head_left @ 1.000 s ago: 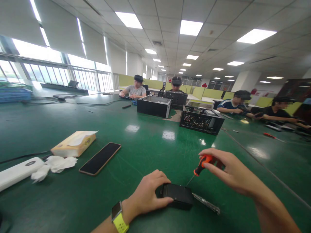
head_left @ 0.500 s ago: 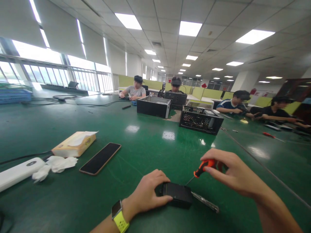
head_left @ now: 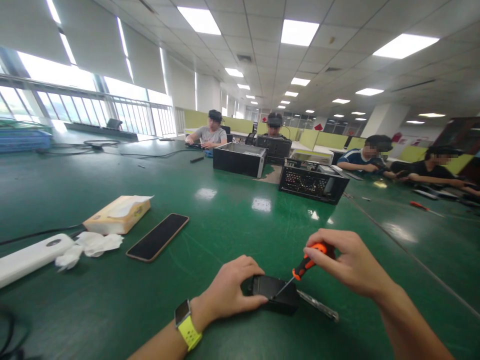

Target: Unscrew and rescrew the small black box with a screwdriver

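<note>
My left hand [head_left: 236,287] grips the left end of a small black box-shaped part [head_left: 282,296] on the green table, thumb along the near edge and fingers over the far side. My right hand [head_left: 348,260] is closed round the orange and black handle of a screwdriver [head_left: 308,261]. The screwdriver slants down to the left, its tip at the top of the black part near my left thumb. A thin metal strip-like piece [head_left: 318,305] lies against the right end of the part; what it is I cannot make out.
A phone [head_left: 158,237], a tissue pack [head_left: 117,215], crumpled tissues [head_left: 90,245] and a white device [head_left: 33,260] lie to the left. Open computer cases [head_left: 240,160] stand farther back. Another screwdriver [head_left: 425,207] lies at the right. Several people sit around the far side.
The screwdriver has moved left; its tip went from the far right edge of the black part to its top near my left thumb. My left hand keeps its hold.
</note>
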The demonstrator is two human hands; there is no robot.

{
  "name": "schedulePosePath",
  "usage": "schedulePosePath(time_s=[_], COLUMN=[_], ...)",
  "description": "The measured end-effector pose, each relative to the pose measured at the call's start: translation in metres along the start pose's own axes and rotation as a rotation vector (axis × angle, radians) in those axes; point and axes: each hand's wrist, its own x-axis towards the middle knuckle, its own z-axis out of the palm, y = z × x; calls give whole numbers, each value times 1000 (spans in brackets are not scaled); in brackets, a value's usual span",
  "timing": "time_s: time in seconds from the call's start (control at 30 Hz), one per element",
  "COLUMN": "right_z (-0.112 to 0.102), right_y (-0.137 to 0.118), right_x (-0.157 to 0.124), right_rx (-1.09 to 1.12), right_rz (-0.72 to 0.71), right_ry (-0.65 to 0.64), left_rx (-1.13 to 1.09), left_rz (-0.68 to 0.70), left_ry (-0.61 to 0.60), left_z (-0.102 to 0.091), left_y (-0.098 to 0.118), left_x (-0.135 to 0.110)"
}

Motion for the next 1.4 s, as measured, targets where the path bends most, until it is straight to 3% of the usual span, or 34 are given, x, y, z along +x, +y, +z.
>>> schedulePosePath(time_s=[0.27,0.47,0.7,0.87,1.03,1.4], right_z=[-1,0,-9,-7,-11,-10], right_y=[1,-1,-5,-8,-11,-10], right_x=[-2,0,-8,-10,-11,-10], right_rx=[4,27,63,-41,-16,-39], right_rz=[-13,-14,-142,-127,-200,-117], right_ry=[26,-25,-99,-37,-88,-131], left_rx=[9,13,-9,6,9,-3], left_rz=[-1,12,20,17,7,5], left_ry=[-1,-4,3,-9,-17,-21], left_z=[0,0,0,1,0,0], left_y=[0,0,-1,-3,-1,-2], left_x=[1,0,1,0,0,1])
